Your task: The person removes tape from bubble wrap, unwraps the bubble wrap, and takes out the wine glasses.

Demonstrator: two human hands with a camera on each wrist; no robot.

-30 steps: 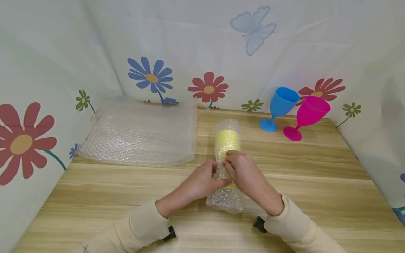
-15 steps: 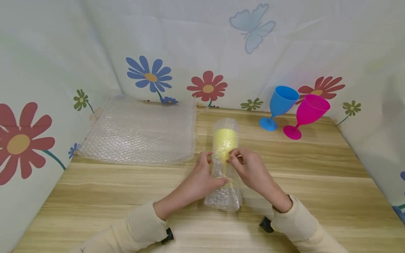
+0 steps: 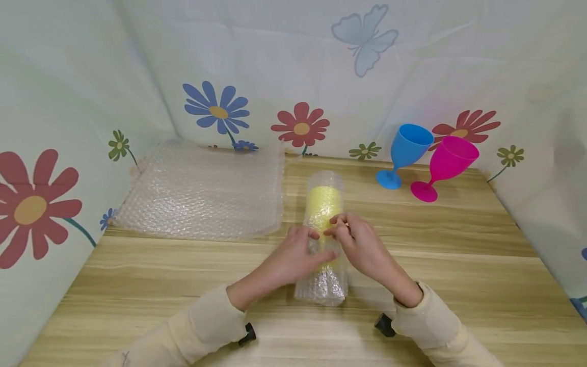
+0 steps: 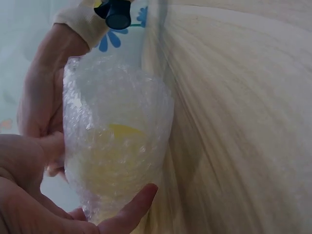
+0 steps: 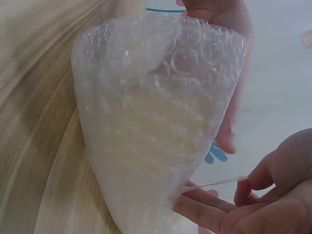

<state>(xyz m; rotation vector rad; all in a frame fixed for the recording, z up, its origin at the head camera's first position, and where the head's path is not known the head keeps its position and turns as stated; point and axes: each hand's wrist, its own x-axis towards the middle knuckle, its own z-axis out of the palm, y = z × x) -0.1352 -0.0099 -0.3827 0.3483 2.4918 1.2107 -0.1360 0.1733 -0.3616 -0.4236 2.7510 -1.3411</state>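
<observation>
Wrapped in bubble wrap, a yellow goblet [image 3: 324,201] lies lengthwise in the middle of the head view, its bowl toward the back. My left hand [image 3: 297,256] grips its narrow middle, with the thumb across the top. Close by on the right, my right hand [image 3: 364,247] has bent fingers at the wrap. In the right wrist view, those fingers pinch a thin clear strip [image 5: 217,183], which looks like tape and runs to the wrapped goblet. The left wrist view shows the bubble wrap [image 4: 114,161] around the yellow bowl; its inner layers are blurred.
Flat bubble wrap sheets [image 3: 202,191] lie at the back left. A blue goblet [image 3: 410,148] and a pink goblet [image 3: 451,160] stand upright at the back right of the wooden table [image 3: 435,244]. A flowered cloth [image 3: 257,61] hangs around the back and sides.
The wrapped goblet has shifted slightly left. My right hand moved a little right, away from the left hand, then slightly back. My left fingers lifted at the side and came down on the wrap again.
</observation>
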